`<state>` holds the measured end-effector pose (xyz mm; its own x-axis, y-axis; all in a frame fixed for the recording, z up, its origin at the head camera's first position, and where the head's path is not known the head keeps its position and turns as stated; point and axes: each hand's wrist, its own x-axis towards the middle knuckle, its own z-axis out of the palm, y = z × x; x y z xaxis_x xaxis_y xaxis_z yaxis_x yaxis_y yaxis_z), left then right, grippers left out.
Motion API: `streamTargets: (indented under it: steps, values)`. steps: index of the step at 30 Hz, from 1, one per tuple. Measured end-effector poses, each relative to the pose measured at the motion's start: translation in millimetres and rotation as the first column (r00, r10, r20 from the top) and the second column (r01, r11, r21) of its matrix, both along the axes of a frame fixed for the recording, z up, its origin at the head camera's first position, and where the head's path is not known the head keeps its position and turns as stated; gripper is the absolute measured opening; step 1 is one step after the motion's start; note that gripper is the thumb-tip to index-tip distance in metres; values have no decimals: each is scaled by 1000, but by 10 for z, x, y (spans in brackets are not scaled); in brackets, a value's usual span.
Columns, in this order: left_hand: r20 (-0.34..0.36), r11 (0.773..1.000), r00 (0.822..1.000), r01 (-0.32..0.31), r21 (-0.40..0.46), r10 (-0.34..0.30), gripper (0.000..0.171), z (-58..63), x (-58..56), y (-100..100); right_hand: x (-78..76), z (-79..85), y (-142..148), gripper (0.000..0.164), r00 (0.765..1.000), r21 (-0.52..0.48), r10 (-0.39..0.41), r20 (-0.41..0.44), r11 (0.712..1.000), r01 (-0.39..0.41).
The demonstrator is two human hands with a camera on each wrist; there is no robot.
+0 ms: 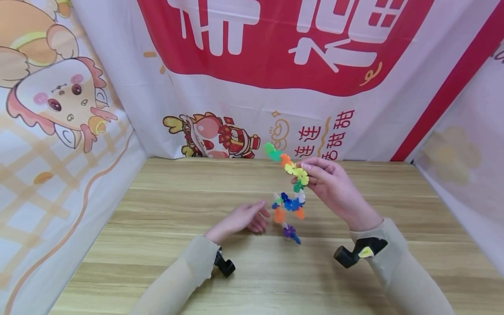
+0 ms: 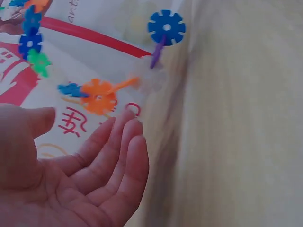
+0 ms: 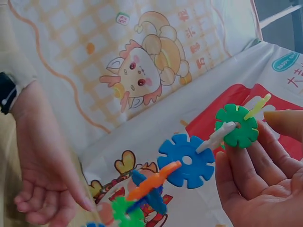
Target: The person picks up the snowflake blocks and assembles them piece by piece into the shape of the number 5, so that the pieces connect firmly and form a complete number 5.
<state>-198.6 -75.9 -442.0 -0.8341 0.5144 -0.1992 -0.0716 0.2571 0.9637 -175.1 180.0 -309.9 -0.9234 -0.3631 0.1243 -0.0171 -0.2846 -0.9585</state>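
Note:
A chain of colourful interlocking snowflake discs point(image 1: 292, 204) hangs over the table, its upper part tilted up to the left. My right hand point(image 1: 334, 188) pinches the chain near its yellow discs point(image 1: 301, 176). In the right wrist view, a green disc point(image 3: 236, 126) lies against the fingers, and a white disc links it to a blue disc point(image 3: 186, 161). Left of the chain, my left hand point(image 1: 242, 218) is held with relaxed fingers and grips nothing. An orange disc point(image 2: 98, 97) dangles just beyond its fingertips in the left wrist view, with a blue disc point(image 2: 166, 27) at the chain's end.
The wood-grain table point(image 1: 165, 262) lies below both hands. A white cloth with a red print point(image 1: 252, 65) hangs along the back edge, and printed cloths point(image 1: 59, 153) flank the sides. Each wrist carries a black camera mount point(image 1: 360, 252).

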Motion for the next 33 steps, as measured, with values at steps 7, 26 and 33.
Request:
streamTargets:
  steps: [7, 26, 33]
  values:
    - [-232, 974, 952, -166, 156, 199, 32, 366, 19, 24, 87, -37, -59, 23, 997, 63, -77, -30, 995, 79]
    - [-586, 864, 637, -324, 385, 500, 18, 998, 302, 252, 254, -155, -284, 45, 971, 290, -17, -239, 953, 88]
    - [-574, 840, 614, -373, 393, 541, 11, 1026, 241, 219, 243, -307, -176, 33, 919, 323, -40, -393, 929, 178]
